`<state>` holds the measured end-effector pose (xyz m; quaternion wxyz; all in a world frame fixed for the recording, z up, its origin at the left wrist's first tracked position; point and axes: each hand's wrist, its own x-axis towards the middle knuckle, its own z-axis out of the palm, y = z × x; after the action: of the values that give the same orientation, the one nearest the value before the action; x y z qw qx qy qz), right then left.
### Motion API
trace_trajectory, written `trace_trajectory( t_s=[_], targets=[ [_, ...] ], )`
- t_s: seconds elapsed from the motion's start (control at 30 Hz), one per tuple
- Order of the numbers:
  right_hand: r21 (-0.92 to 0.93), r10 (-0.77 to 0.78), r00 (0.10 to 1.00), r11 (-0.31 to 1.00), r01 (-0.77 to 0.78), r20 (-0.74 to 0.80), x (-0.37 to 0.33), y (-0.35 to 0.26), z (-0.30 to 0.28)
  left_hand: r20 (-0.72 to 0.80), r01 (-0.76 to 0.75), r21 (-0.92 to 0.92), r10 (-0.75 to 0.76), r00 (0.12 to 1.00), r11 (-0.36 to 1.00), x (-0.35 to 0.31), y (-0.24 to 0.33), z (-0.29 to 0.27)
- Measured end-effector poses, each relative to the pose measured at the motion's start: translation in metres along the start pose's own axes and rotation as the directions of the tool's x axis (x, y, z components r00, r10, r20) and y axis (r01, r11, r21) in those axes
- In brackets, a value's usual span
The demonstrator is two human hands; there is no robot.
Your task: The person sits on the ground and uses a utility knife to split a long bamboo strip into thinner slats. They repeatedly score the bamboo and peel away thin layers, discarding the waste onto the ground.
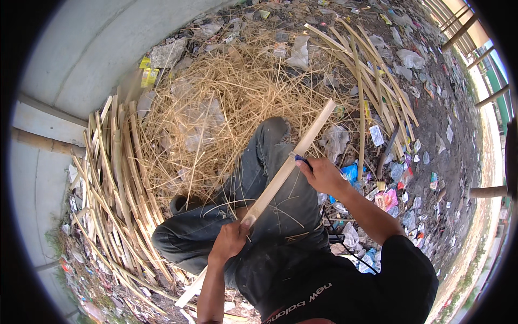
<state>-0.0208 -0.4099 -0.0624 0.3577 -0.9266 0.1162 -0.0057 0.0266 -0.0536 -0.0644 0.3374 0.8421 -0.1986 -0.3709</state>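
Observation:
A long, pale, flat bamboo strip [283,173] slants across my lap, its far end raised past my knee and its near end running down behind my left forearm. My left hand [229,241] is closed round its lower part, thumb on the flat face. Farther up, my right hand [326,176] grips a small knife [302,160] with a dark blue handle, set against the strip's edge. Its blade is mostly hidden. Thin curled shavings [291,213] hang over my dark trousers, below the knife.
A bundle of bamboo strips [121,178] lies at my left beside a grey wall [81,54]. More strips [377,86] rest at the far right. Straw-like shavings [226,86] cover the ground ahead. Plastic litter [386,200] is scattered to the right.

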Motion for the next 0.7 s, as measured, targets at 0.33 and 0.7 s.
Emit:
trace_trajectory(
  t_s=[0.33,0.7],
  targets=[
    [-0.214,0.036,0.995,0.977,-0.015,0.093,0.007,0.002,0.008,0.109,0.053,-0.139,-0.038,0.993,0.989,0.011,0.029,-0.010],
    [-0.236,0.385,0.810,0.821,-0.519,-0.442,0.044,0.197,-0.105,0.202,0.219,-0.151,-0.187,0.961,0.964,-0.058,-0.043,-0.048]
  ],
)
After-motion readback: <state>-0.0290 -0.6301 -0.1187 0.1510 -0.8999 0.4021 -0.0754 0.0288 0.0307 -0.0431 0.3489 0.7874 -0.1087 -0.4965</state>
